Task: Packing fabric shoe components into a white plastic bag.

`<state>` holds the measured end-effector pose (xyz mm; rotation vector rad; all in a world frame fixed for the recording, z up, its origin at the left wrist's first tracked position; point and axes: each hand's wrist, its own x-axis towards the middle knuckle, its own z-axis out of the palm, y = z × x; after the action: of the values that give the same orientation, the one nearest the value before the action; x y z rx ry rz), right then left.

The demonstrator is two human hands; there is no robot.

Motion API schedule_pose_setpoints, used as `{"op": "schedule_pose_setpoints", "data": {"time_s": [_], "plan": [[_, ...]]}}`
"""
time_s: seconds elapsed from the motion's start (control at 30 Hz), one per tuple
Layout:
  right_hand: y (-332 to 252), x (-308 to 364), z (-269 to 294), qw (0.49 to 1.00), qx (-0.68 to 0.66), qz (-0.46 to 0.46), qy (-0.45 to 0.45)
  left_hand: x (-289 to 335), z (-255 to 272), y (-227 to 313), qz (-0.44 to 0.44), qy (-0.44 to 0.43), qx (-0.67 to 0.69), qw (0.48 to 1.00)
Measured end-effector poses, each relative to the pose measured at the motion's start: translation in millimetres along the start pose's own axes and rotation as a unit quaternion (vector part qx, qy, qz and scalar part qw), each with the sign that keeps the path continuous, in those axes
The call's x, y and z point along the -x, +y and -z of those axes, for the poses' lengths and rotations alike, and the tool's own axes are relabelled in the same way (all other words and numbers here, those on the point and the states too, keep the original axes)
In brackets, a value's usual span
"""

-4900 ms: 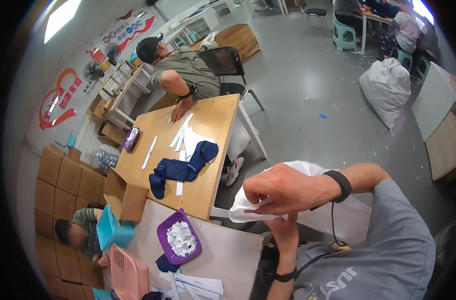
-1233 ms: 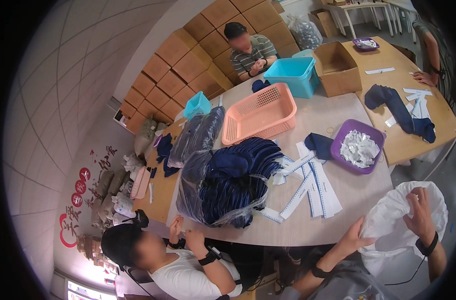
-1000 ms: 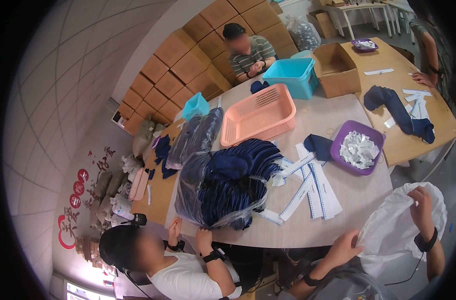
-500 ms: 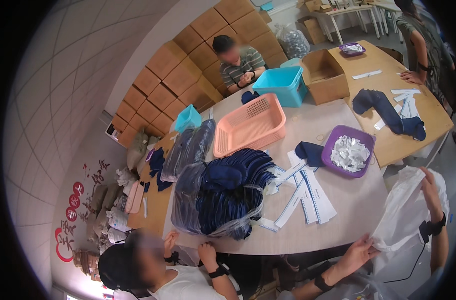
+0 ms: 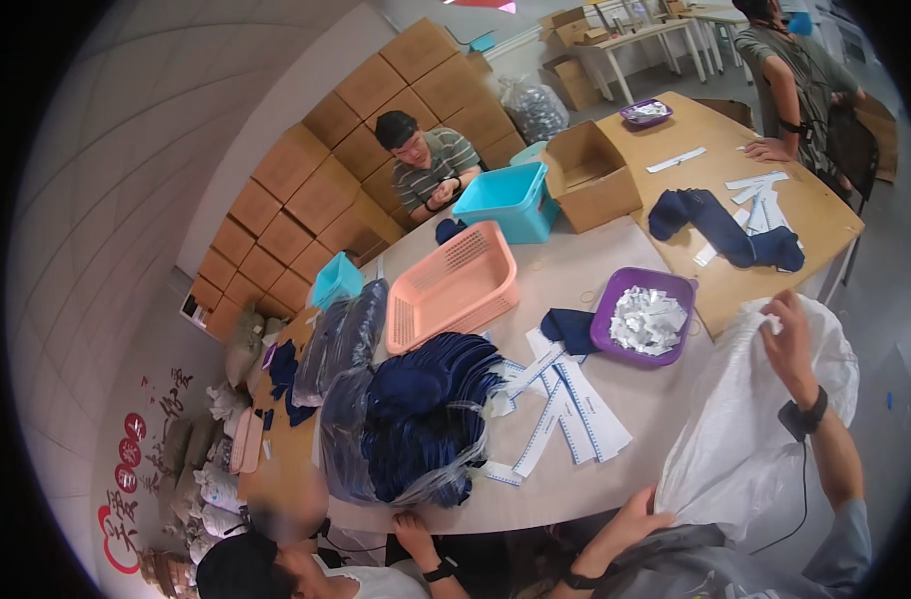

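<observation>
A large white plastic sack [image 5: 735,439] hangs spread between my hands at the table's right front corner. My right hand [image 5: 790,349] is closed on the upper part of its edge, bunching the material. Lower and to the left, my left hand [image 5: 630,521] pinches the sack's near-left edge, thumb stretched along it. The inside of the sack is hidden. Nearest on the table are a purple basket [image 5: 603,321] of small white packets, a folded navy sock [image 5: 567,331] and several white paper strips [image 5: 587,411] with blue edges.
Navy socks [image 5: 431,389] lie stacked in clear plastic, with a peach basket [image 5: 454,285] behind. A turquoise bin [image 5: 510,205] and an open carton [image 5: 592,180] stand farther back. A person [image 5: 431,165] sits across, another [image 5: 276,564] at lower left; a third [image 5: 795,90] stands far right.
The view has shifted, so the table appears farther left. My hands have spread the sack out wider. The person at lower left has bent lower.
</observation>
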<state>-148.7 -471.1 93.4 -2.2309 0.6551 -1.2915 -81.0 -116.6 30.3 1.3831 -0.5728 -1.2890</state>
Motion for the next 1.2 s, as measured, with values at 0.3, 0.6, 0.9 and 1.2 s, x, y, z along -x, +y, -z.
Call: {"op": "schedule_pose_setpoints", "data": {"time_s": [0.3, 0.6, 0.9, 1.2], "plan": [[35.6, -17.3, -1.6, 0.988, -0.083, -0.062, -0.111, 7.1, -45.0, -45.6, 0.127, 0.002, 0.191, 0.973], [77.5, -35.8, 75.5, 0.952, -0.089, -0.235, -0.176, -20.2, -58.2, 47.1, -0.114, -0.033, 0.619, 0.776], [21.4, -33.3, 174.7, 0.988, 0.114, -0.005, -0.108, -43.0, -43.1, 72.0, -0.137, 0.096, 0.498, 0.851], [3.0, -27.4, 234.3, 0.962, 0.146, -0.127, -0.192, -67.0, -58.1, 70.2, -0.086, 0.111, 0.509, 0.849]]}}
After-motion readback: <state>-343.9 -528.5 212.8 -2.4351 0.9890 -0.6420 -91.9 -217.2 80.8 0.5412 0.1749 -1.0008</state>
